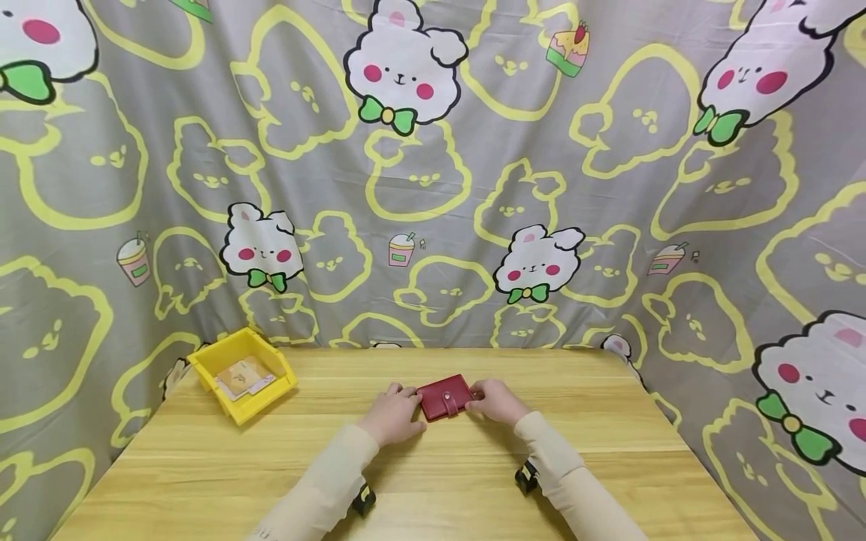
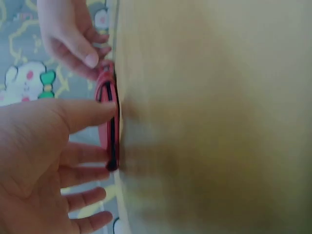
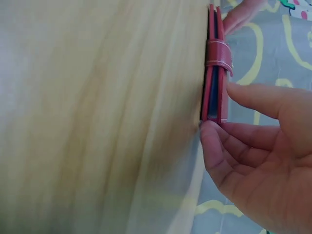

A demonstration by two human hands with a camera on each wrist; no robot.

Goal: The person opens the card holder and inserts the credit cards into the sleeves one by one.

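Observation:
A dark red snap-closed wallet (image 1: 445,398) lies on the wooden table, its strap and round snap facing up. My left hand (image 1: 395,415) holds its left end; in the left wrist view the thumb and index finger touch the wallet (image 2: 111,126) while the other fingers spread apart. My right hand (image 1: 499,402) grips the right end. In the right wrist view, the right thumb lies on the cover and curled fingers (image 3: 214,151) meet the lower corner. The strap (image 3: 219,53) closes over the wallet's edge, with dark layers showing between the covers.
A yellow open bin (image 1: 287,378) stands at the table's back left, holding flat card-like items (image 1: 242,378). A grey curtain (image 1: 433,300) with cartoon rabbits hangs behind and beside the table (image 1: 460,488). Black devices (image 1: 364,499) sit at both wrists.

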